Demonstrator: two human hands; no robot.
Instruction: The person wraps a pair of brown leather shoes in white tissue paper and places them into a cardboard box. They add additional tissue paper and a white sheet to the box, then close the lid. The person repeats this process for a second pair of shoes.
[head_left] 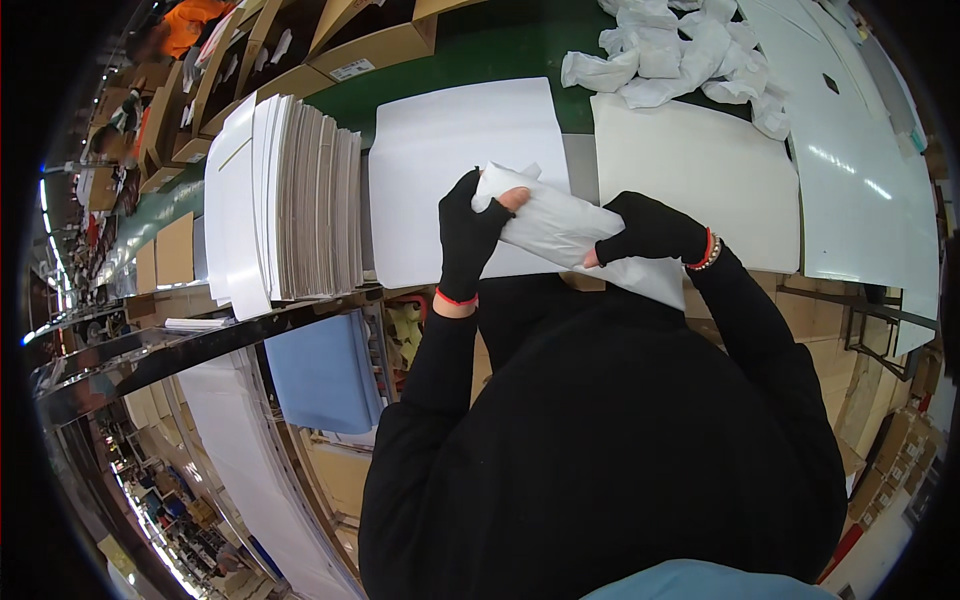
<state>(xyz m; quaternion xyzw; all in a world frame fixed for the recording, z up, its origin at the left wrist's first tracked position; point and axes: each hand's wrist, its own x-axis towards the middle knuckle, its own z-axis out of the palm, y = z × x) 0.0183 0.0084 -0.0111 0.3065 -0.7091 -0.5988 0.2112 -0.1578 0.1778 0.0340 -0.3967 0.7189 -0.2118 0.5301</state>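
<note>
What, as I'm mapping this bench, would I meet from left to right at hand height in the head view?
Brown cardboard, tall stack of sheets, left white sheet, left hand, white package, right hand, right off-white sheet, pale panel.

The left forearm (435, 365) rises nearly upright; the right forearm (765, 315) slants inward. Apart from each other, the black-gloved left hand (470, 225) and right hand (655, 230) curl in a grip, the left thumb (514, 198) bare-tipped and uppermost.
</note>
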